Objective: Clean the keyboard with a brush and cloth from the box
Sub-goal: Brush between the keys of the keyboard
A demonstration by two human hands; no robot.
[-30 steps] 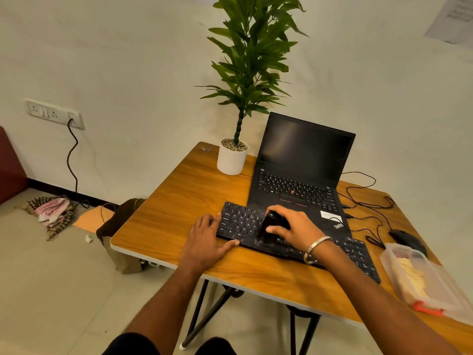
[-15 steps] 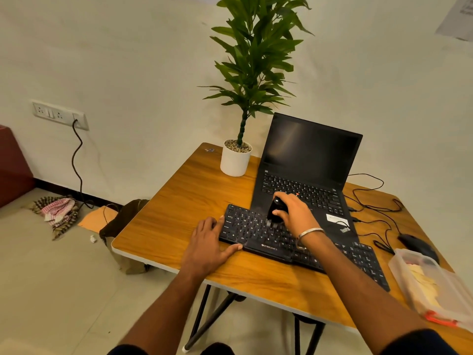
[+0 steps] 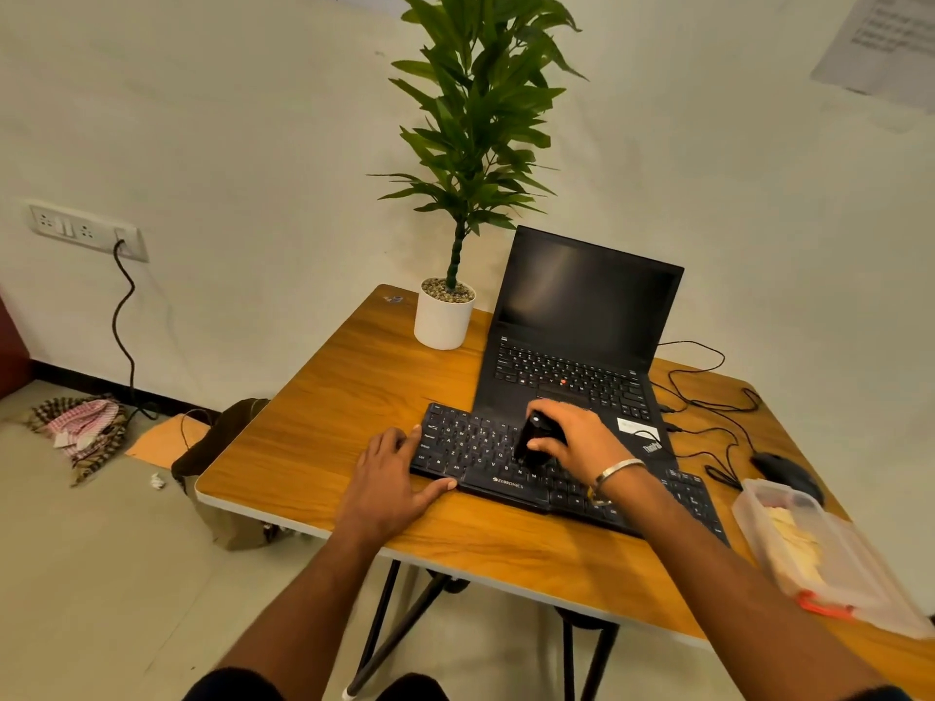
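A black external keyboard [image 3: 470, 447] lies on the wooden table [image 3: 329, 412], partly resting over the front of an open black laptop [image 3: 582, 346]. My right hand [image 3: 577, 437] grips a black brush [image 3: 531, 440] and presses it onto the middle keys. My left hand [image 3: 389, 478] lies flat at the keyboard's left end, thumb against its front edge, fingers on its side. A clear plastic box [image 3: 830, 559] with a pale yellow cloth inside stands at the table's right edge.
A potted plant [image 3: 445, 316] stands at the back beside the laptop. A black mouse [image 3: 784, 470] and tangled cables [image 3: 708, 397] lie right of the laptop. On the floor at left are a bag [image 3: 222, 447] and a checked cloth [image 3: 81, 427].
My right hand swept the brush across the keys: from the front rows up toward the laptop, then back down a little to the middle rows. My left hand stayed at the keyboard's left end.
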